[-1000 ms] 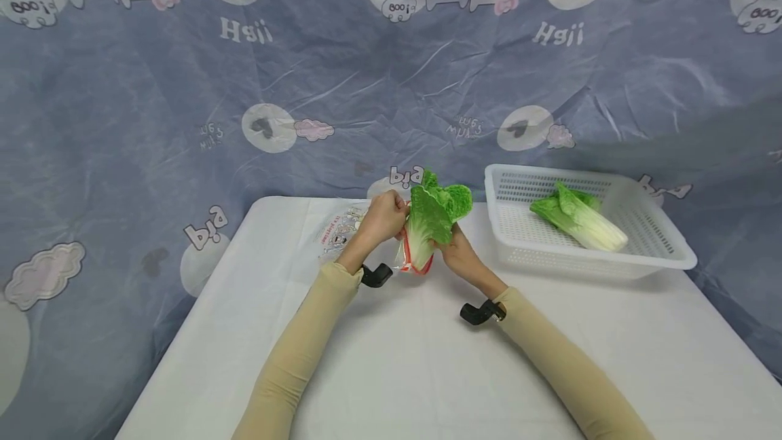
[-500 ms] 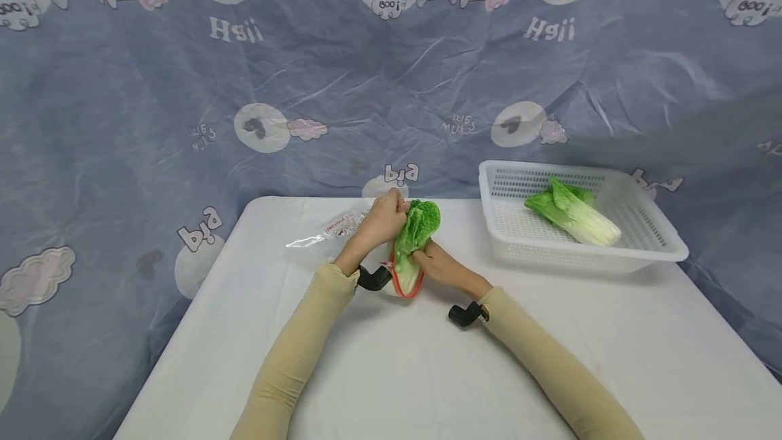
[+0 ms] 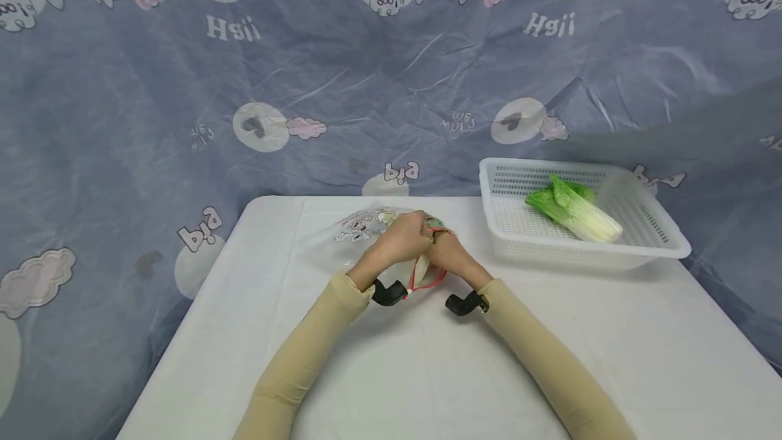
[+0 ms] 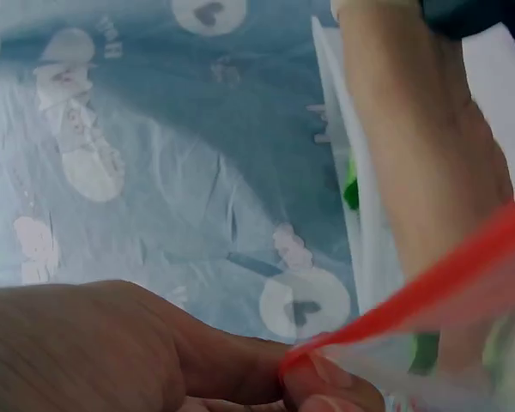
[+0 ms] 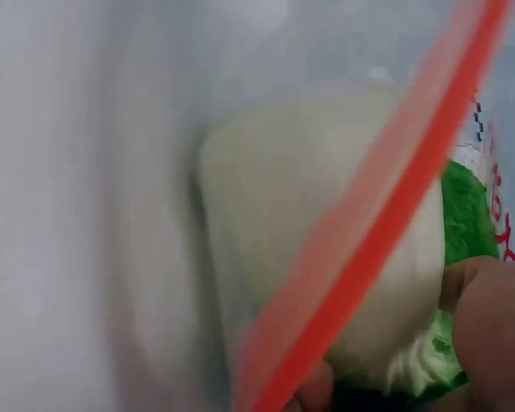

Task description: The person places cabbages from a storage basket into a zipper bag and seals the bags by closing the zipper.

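Observation:
A clear plastic zip bag with a red-edged mouth and printed figures lies over the back middle of the table. My left hand pinches the red edge between thumb and finger, as the left wrist view shows. At the bag's mouth, my right hand grips a Chinese cabbage by its leafy part. In the right wrist view, the white stem end lies behind the red edge, with green leaves by my fingers. In the head view, both hands hide most of the cabbage.
A white perforated plastic basket stands at the back right of the white-covered table. Inside it lies another Chinese cabbage. A patterned grey-blue cloth hangs behind the table.
The cabbage has come down from above the bag to its mouth, its leaves now mostly covered. My hands have moved close together, the left shifting right and down. The bag has spread out.

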A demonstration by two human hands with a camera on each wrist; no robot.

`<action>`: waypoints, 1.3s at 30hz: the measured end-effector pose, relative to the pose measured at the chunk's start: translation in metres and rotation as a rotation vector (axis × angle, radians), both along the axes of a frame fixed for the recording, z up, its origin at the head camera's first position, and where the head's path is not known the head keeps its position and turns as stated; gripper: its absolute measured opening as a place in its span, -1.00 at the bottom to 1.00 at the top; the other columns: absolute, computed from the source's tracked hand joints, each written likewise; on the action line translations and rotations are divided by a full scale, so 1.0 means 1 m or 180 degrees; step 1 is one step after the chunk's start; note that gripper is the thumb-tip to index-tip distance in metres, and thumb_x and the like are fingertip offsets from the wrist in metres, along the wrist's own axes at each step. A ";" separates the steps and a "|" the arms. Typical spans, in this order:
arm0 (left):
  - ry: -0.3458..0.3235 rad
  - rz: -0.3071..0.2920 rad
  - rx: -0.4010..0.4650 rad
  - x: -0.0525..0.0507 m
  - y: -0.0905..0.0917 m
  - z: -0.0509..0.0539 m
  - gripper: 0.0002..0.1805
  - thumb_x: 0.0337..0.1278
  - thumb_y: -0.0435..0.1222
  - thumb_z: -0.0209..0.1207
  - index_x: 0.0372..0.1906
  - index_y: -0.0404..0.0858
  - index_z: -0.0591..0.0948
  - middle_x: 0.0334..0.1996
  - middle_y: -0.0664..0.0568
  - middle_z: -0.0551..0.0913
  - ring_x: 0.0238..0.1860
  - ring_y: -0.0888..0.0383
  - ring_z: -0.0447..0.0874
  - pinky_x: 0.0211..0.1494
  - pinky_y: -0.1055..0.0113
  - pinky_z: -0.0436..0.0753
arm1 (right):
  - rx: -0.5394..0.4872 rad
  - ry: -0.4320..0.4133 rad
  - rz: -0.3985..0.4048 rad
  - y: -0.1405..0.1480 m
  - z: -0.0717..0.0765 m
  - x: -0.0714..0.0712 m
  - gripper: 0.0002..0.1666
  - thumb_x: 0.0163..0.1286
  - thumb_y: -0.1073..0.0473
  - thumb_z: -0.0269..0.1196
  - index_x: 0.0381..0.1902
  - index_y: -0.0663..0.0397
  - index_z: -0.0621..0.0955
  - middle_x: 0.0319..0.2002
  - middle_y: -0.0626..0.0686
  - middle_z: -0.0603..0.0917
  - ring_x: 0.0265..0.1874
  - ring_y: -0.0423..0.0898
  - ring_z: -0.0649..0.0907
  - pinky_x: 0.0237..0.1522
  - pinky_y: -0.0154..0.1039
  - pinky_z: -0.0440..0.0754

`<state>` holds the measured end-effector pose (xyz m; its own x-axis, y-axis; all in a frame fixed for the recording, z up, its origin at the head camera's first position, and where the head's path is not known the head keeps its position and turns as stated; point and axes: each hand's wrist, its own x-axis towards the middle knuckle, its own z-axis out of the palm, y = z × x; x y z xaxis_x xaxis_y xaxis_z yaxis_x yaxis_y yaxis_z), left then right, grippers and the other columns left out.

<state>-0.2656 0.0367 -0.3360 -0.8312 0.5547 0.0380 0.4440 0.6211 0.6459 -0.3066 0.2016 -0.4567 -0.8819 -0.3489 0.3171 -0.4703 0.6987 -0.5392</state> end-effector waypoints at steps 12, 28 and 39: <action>0.0024 0.0299 0.0301 -0.012 -0.002 -0.004 -0.72 0.37 -0.38 -0.06 -0.53 -0.23 0.33 -0.65 0.08 0.29 -0.71 0.24 0.16 -0.60 0.45 0.24 | 0.0120 -0.0786 -0.0633 -0.013 0.030 0.019 -0.52 0.48 -0.02 0.00 -0.53 0.17 0.57 -0.64 0.03 0.60 -0.69 -0.19 0.57 -0.60 -0.34 0.45; 0.0178 0.0397 0.0510 -0.014 -0.005 -0.003 -0.79 0.38 -0.24 0.08 -0.36 -0.27 0.46 -0.61 0.06 0.43 -0.69 0.23 0.32 -0.59 0.43 0.29 | 0.0005 -0.1023 -0.0723 0.017 0.068 0.029 -0.52 0.41 0.02 0.18 -0.66 0.17 0.53 -0.76 0.05 0.60 -0.78 -0.09 0.62 -0.56 -0.11 0.66; 0.0120 0.0369 0.0559 -0.014 -0.007 -0.002 -0.81 0.35 -0.25 0.12 -0.34 -0.30 0.48 -0.56 0.02 0.49 -0.67 0.23 0.38 -0.55 0.40 0.35 | -0.0036 -0.1122 -0.1006 0.028 0.064 0.023 -0.64 0.31 0.12 0.26 -0.19 0.30 0.40 -0.60 0.15 0.66 -0.69 -0.07 0.68 -0.55 -0.19 0.64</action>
